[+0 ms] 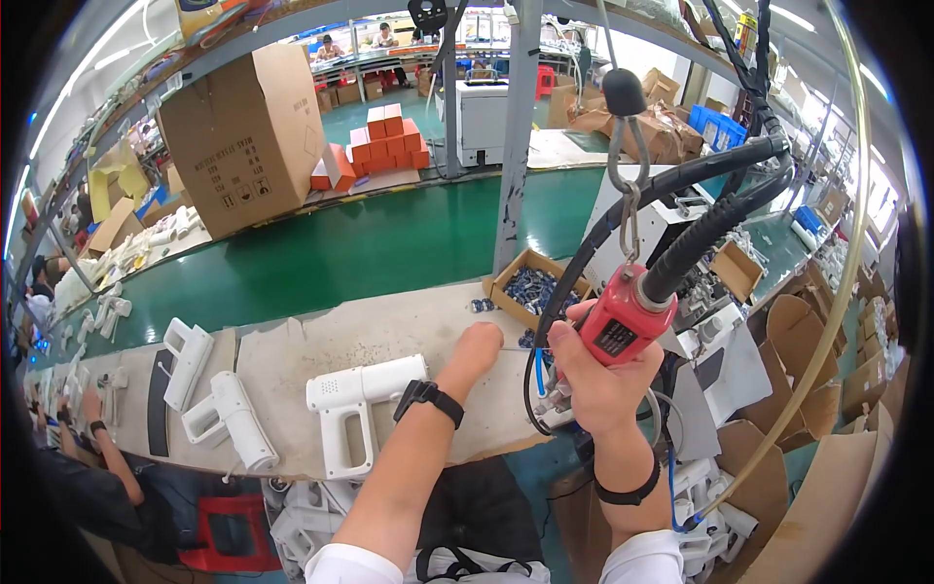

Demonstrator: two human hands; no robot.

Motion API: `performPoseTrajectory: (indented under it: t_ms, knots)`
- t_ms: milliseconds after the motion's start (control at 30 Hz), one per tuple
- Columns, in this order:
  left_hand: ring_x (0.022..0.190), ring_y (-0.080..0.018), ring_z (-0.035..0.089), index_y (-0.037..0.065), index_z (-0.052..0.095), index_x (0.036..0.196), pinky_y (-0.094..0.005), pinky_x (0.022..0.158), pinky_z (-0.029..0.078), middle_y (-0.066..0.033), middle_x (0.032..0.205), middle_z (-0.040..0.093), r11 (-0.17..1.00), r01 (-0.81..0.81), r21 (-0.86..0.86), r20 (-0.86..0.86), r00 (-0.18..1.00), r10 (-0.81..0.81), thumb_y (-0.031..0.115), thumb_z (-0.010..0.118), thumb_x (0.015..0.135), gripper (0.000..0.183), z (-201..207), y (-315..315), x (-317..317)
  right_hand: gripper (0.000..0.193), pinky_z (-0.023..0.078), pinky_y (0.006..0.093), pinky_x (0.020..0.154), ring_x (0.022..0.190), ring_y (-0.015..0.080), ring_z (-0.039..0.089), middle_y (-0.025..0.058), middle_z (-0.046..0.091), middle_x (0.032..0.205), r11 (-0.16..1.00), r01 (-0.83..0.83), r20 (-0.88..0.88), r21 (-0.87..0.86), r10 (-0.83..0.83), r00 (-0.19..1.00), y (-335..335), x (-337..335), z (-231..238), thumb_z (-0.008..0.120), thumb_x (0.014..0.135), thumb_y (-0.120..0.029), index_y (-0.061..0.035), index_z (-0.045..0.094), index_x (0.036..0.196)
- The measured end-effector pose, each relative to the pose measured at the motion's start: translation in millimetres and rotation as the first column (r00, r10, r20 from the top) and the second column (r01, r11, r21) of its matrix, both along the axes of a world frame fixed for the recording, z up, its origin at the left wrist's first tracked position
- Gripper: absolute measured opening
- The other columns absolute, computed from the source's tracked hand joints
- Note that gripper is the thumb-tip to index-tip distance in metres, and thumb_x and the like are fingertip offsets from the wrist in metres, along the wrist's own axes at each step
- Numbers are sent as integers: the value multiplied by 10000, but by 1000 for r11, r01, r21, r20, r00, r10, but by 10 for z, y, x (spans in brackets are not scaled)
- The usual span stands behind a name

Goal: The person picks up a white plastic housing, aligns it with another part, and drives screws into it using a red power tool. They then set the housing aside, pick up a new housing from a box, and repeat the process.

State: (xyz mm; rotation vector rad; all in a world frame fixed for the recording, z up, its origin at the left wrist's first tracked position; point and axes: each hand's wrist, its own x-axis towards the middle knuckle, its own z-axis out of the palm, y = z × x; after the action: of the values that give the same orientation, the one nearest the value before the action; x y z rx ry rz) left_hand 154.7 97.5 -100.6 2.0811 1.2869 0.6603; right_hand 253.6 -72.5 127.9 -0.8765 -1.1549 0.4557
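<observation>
My right hand (592, 375) grips a red hanging power screwdriver (623, 319) with black hoses rising from its top. My left hand (477, 348), a black watch on its wrist, reaches forward over the cardboard-covered bench toward a small cardboard box of dark screws (533, 287); its fingers are curled and mostly hidden. A white pistol-shaped plastic housing (355, 399) lies on the bench just left of my left forearm. Two more white housings (232, 419) (187, 360) lie further left.
A green conveyor belt (341, 258) runs behind the bench. A big cardboard carton (243, 136) and orange boxes (384, 141) stand beyond it. A grey post (516, 146) rises behind the screw box. Another person's arm (107, 453) works at the left. Cartons sit at the right.
</observation>
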Motion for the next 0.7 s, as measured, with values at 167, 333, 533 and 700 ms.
performPoseTrajectory:
  t_ms: [167,333,533,700]
  knots:
    - [888,-383,643,4,675,810,-448,778,529,-209,922,658,978,1,209,-278,959,59,99,552,779,158,16,91,32,220,429,190,490,538,64,564,23,616,688,1000,0,5,3,0,1000,-39,-34,33,749,754,-22,6,610,922]
    - [880,-373,651,-4,672,804,-448,761,536,-205,929,661,980,100,170,-200,978,-65,93,556,784,153,219,-46,-39,229,434,191,505,549,64,567,20,615,692,1000,25,40,-2,-25,999,-45,20,20,755,749,-25,4,610,924]
    - [864,-311,662,31,674,759,-406,730,551,-122,897,660,965,107,239,-267,963,-41,82,563,777,123,297,-235,-34,229,427,190,490,535,64,560,19,611,684,1000,-8,22,-3,8,1000,-28,0,-9,757,752,-31,8,607,921]
    - [835,-257,657,63,674,747,-367,693,557,-70,855,633,920,187,344,-372,927,-50,100,569,764,113,263,-267,-26,214,425,190,480,529,63,557,19,611,682,999,-18,-4,-29,18,1000,-49,-29,-27,750,759,-24,4,610,918]
